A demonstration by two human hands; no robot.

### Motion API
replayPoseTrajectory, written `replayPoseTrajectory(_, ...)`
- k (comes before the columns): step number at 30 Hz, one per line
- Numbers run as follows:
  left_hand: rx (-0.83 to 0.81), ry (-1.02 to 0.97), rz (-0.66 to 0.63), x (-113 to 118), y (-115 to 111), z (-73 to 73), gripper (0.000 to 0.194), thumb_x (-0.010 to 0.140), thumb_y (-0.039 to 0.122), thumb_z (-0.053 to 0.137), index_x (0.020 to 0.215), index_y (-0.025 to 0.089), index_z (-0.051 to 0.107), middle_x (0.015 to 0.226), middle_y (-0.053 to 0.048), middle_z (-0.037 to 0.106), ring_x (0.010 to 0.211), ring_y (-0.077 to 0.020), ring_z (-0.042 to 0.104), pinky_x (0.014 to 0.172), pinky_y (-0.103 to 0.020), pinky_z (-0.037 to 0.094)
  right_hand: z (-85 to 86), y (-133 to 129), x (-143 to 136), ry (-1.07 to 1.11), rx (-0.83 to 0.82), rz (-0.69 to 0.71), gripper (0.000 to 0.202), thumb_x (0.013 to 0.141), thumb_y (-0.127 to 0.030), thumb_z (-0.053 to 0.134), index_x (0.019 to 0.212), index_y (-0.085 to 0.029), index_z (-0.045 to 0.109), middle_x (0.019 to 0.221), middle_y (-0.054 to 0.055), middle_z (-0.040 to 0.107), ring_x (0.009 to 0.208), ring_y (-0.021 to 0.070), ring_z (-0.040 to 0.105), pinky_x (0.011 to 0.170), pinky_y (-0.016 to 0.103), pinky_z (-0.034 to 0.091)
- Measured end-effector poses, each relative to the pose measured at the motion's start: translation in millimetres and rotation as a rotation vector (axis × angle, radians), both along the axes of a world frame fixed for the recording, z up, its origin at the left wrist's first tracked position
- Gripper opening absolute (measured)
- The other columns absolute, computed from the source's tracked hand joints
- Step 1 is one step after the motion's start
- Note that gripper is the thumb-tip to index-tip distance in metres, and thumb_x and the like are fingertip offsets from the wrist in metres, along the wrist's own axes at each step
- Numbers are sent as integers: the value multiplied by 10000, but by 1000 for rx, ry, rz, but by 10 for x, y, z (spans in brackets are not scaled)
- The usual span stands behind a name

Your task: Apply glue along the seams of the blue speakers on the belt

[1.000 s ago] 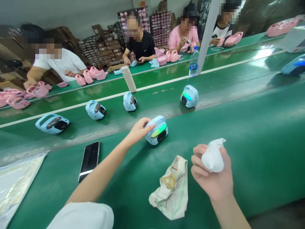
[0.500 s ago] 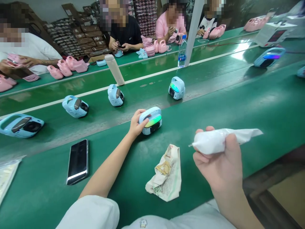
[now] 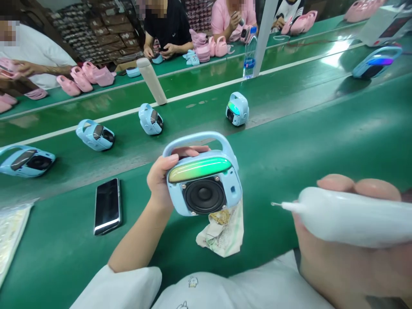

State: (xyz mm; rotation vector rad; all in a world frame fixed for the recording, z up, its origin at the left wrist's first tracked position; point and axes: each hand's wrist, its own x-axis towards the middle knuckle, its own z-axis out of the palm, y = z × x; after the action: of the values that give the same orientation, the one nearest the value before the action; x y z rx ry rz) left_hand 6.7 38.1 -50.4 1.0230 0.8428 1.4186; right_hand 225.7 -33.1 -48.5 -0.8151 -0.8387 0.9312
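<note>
A light blue speaker (image 3: 203, 184) with a looped handle and a glowing green-yellow strip faces me, raised above the green bench. My left hand (image 3: 162, 176) grips its left side under the handle. At the right, my right hand (image 3: 347, 253) is wrapped round a white squeeze bottle (image 3: 354, 216), whose thin metal tip points left toward the speaker without touching it. Behind and below the speaker lies a crumpled paper (image 3: 230, 240) with a yellowish lump on it, partly hidden by the speaker.
A black phone (image 3: 107, 206) lies left of my forearm. Several blue speakers, one of them (image 3: 237, 109) lit, stand along the belt (image 3: 193, 116). Beyond are a beige cylinder (image 3: 152, 81), a water bottle (image 3: 249, 56), a pole, pink casings and people working.
My left hand has lifted the speaker toward me and turned its front to face me. My right hand has moved right and nearer with the bottle, its tip still pointing left.
</note>
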Motion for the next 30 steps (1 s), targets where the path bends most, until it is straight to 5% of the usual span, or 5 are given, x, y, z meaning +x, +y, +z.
replayPoseTrajectory(4,10,-100,8,-29,-85,146,364,746,295,395,711,176,737,888,-65,745,853,-221,679,739,-342,563,-170,-43,89,-103,22,3,351,723,-619,653,887,-309,672,799,-14,609,747,185,553,565,260,485)
replayPoseTrajectory(11,215,-125,19,-104,-51,184,503,800,208,251,720,149,744,788,24,743,872,-162,677,786,-282,565,-888,-42,185,-453,-296,176,178,830,-382,601,915,-235,654,902,38,659,632,165,572,473,264,470)
replayPoseTrajectory(15,256,-120,-17,-107,-34,200,504,796,191,248,714,136,742,768,37,737,875,-159,678,792,-282,571,-1082,-66,147,-608,-319,233,139,820,-361,623,918,-267,650,927,33,669,822,220,619,663,337,526)
replayPoseTrajectory(23,221,33,-6,-237,-41,220,401,774,172,344,726,168,743,734,67,715,926,-178,666,833,-299,562,-1202,-107,171,-810,-213,332,173,793,-341,660,946,-265,631,921,45,675,857,238,646,711,376,549)
replayPoseTrajectory(30,186,38,91,-291,-27,149,162,713,264,561,665,203,703,744,11,707,967,-285,647,860,-427,546,-904,-153,325,-903,-72,280,191,746,-236,695,923,-271,632,908,35,682,828,226,658,672,335,547)
